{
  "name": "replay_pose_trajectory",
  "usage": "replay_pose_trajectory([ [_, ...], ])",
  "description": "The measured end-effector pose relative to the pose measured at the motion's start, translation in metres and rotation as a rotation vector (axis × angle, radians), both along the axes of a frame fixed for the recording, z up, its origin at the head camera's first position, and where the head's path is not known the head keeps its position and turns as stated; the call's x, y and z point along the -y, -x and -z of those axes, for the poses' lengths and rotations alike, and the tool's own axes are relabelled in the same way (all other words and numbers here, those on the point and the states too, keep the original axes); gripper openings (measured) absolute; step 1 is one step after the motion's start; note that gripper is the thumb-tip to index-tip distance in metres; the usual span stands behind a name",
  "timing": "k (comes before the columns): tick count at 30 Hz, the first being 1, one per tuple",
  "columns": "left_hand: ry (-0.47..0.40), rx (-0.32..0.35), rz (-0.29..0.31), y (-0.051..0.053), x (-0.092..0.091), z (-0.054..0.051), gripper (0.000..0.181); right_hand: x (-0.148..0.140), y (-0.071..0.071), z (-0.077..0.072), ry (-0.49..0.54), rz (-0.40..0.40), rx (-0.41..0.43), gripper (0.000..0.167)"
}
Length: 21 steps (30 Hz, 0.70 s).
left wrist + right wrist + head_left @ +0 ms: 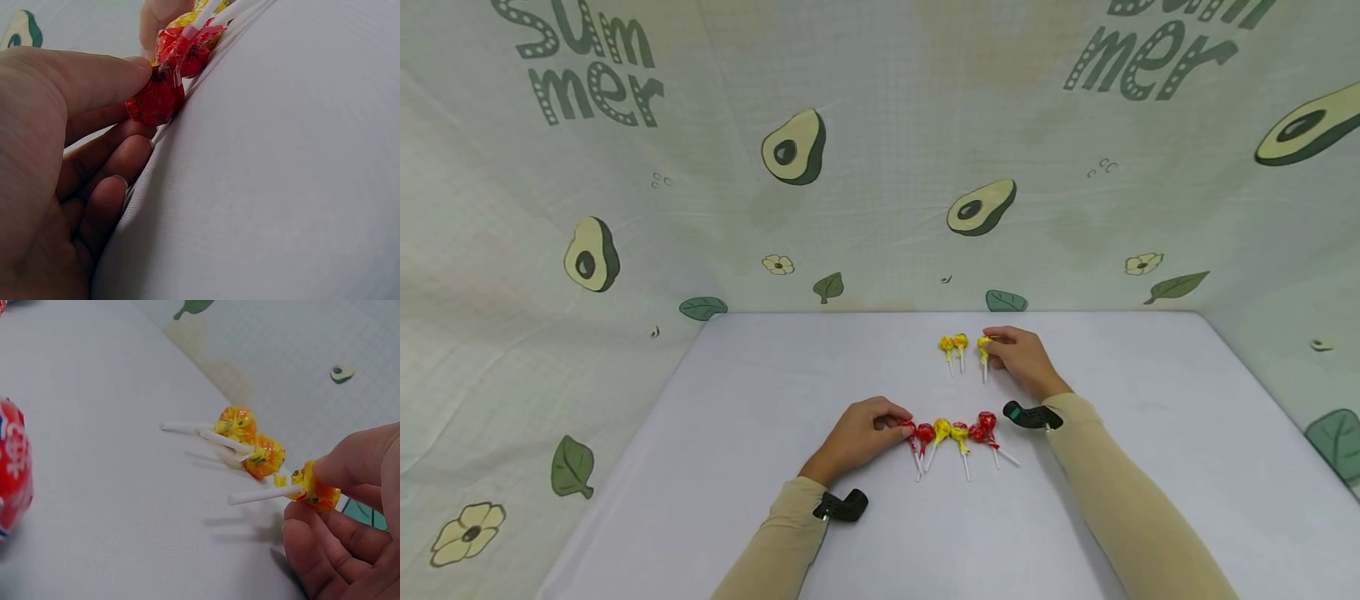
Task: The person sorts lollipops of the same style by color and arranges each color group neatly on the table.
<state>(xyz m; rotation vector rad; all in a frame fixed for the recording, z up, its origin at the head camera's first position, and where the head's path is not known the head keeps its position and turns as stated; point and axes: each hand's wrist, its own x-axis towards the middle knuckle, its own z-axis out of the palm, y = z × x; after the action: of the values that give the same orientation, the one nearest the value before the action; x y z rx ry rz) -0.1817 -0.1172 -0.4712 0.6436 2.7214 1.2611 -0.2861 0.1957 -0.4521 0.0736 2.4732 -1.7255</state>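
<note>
Thumb and fingers of my left hand (863, 433) pinch the head of a red-wrapped lollipop (156, 103) at the left end of a mixed row. Beside it in that row lie another red lollipop (926, 433), two yellow ones (942, 428) and red ones (987, 421) at the right end, their white sticks pointing toward me. Farther back, my right hand (1021, 357) pinches a yellow lollipop (319, 490) by its wrapped head; its stick casts a shadow on the table. Just left of it lie two more yellow lollipops (264, 456), close together.
The lollipops are on a white-covered table (775, 358). Behind and around it hangs a pale cloth (880, 150) printed with avocados, leaves and flowers. Black straps with cameras (1033, 415) sit on both wrists. A red wrapper (12, 465) shows close up at the right wrist view's left edge.
</note>
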Motion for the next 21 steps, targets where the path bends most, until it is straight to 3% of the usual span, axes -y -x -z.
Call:
replay_pose_trajectory([
  [21, -0.008, 0.006, 0.004, -0.0004, 0.0009, 0.0002, 0.017, 0.0041, 0.0055, 0.0017, -0.009, -0.016, 0.003, 0.040],
])
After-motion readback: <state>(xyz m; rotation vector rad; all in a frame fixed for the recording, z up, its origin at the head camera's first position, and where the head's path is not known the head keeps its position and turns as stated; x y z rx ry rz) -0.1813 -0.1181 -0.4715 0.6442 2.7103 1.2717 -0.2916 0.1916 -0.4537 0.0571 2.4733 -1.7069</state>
